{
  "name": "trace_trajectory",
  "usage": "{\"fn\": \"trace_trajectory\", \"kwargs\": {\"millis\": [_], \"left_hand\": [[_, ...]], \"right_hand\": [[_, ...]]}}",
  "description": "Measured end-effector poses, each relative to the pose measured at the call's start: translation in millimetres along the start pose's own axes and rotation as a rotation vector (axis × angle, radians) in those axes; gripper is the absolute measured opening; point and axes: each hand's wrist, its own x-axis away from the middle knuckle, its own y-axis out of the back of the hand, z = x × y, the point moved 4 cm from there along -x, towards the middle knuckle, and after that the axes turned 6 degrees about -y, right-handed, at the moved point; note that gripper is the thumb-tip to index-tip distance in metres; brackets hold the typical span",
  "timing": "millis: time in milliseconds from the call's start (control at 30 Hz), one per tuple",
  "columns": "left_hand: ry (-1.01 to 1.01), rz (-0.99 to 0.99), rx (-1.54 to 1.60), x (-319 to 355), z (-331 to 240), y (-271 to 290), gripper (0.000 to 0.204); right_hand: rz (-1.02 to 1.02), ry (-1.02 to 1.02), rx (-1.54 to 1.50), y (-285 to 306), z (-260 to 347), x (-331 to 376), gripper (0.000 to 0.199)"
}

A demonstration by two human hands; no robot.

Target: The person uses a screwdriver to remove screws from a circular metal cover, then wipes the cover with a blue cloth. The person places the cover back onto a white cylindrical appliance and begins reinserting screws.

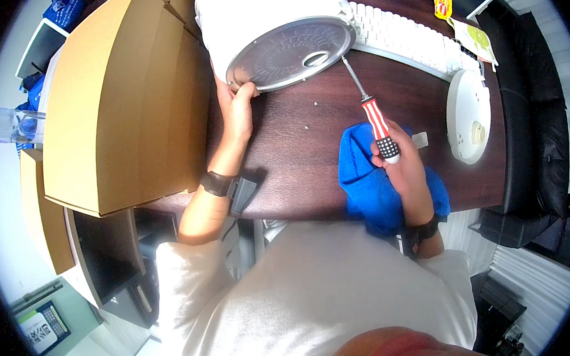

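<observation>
The left hand (236,108) steadies the tipped white appliance (267,20) on the tabletop (297,157) by its metal base plate (289,52). The right hand (407,169), grip closed around the striped screwdriver (374,115), risks slipping off the rim; two loose screws (312,115) nearby could roll away.

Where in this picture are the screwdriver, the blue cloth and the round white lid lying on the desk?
screwdriver (377,120): head view, on its red and white striped handle.
blue cloth (365,185): head view, on the bare fold left of the right hand.
round white lid (467,115): head view, on its flat top.
</observation>
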Motion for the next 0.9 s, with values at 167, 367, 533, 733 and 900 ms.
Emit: {"fn": "trace_trajectory", "kwargs": {"millis": [167, 367, 533, 733, 900], "left_hand": [[-0.017, 0.028, -0.001, -4.8, 0.3, -0.3, 0.071], [0.015, -0.013, -0.001, 1.2, -6.0, -3.1, 0.052], [-0.006, -0.029, -0.002, -0.7, -4.0, -3.5, 0.052], [-0.011, -0.021, -0.015, -0.4, -3.1, -2.8, 0.05], [-0.016, -0.025, -0.02, -0.3, -3.1, -2.7, 0.05]], "right_hand": [[0.03, 0.014, 0.044, -4.7, 2.6, 0.0, 0.032], [-0.076, 0.025, 0.196, -5.3, 9.3, 13.3, 0.028], [-0.186, 0.125, 0.667, 1.8, 27.7, 18.5, 0.024], [-0.232, 0.143, 0.85, 9.1, 43.3, 20.3, 0.022], [-0.171, 0.233, 0.944, 8.2, 40.8, 18.4, 0.02]]}}
